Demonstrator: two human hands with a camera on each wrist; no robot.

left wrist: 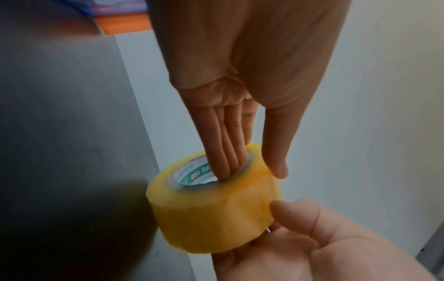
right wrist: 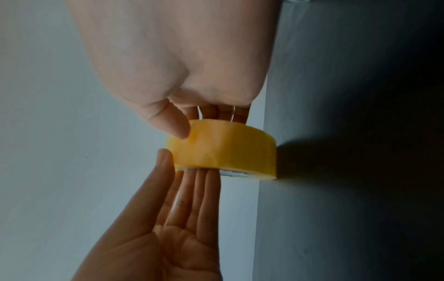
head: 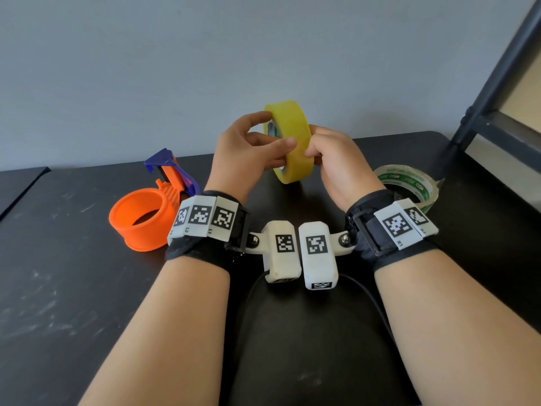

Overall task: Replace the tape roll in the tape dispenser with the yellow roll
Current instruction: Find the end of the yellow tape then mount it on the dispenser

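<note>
At far left on the black table [head: 73, 288] lies the tape dispenser [head: 149, 210], an orange ring with a blue-and-orange cutter arm at its rear; the ring holds no roll. Just right of it, the left hand [head: 243, 159] is raised above the table and holds the yellow roll [head: 289, 142] on edge. Its fingers [left wrist: 225, 152] are nearly straight and pressed together, their tips reaching into the printed cardboard core, while the thumb lies along the roll's outer yellow band. The roll is held between the two hands at the middle of the scene, clear of the table surface. On its other side the right hand [head: 336, 162] pinches the roll: the thumb [right wrist: 173, 123] presses on the outer band and the fingers curl behind the far face. Farther right, a clear roll with a green printed core [head: 409, 186] lies flat on the table, partly hidden by the right wrist.
</note>
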